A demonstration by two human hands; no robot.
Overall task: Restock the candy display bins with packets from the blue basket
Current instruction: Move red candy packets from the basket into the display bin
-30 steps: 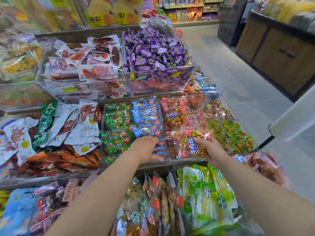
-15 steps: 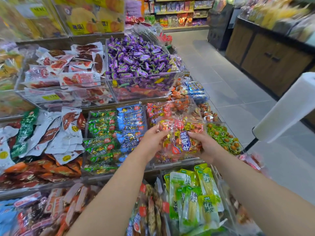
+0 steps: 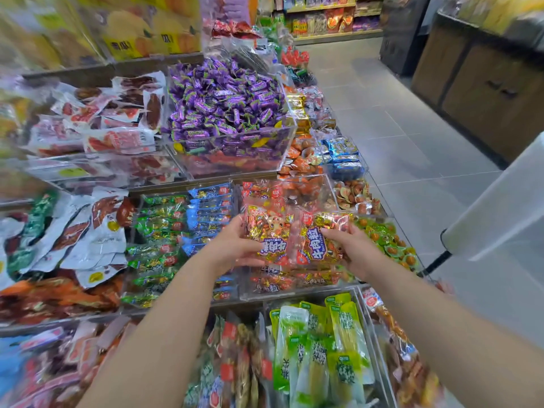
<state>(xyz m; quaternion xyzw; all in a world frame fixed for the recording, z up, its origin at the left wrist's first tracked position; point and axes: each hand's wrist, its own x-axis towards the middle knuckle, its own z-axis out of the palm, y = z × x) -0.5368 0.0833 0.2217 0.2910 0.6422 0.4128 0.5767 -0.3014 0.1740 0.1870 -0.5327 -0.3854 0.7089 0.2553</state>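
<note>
I am holding the beef-cube packets [image 3: 275, 231] with my left hand [image 3: 235, 250] and right hand [image 3: 357, 251] each pinching an outer edge, their long axis running crosswise between the grips, directly above the matching clear bin [image 3: 294, 294], both hands being equally near.

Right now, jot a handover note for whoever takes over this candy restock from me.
Left hand: grips one red-and-gold packet by its left edge.
Right hand: grips a second packet beside it.
Both packets are held above the clear bin, which already holds matching packets.
Done: packets are at the bin.
Left: set both in, then fetch more. The blue basket is out of view.
</note>
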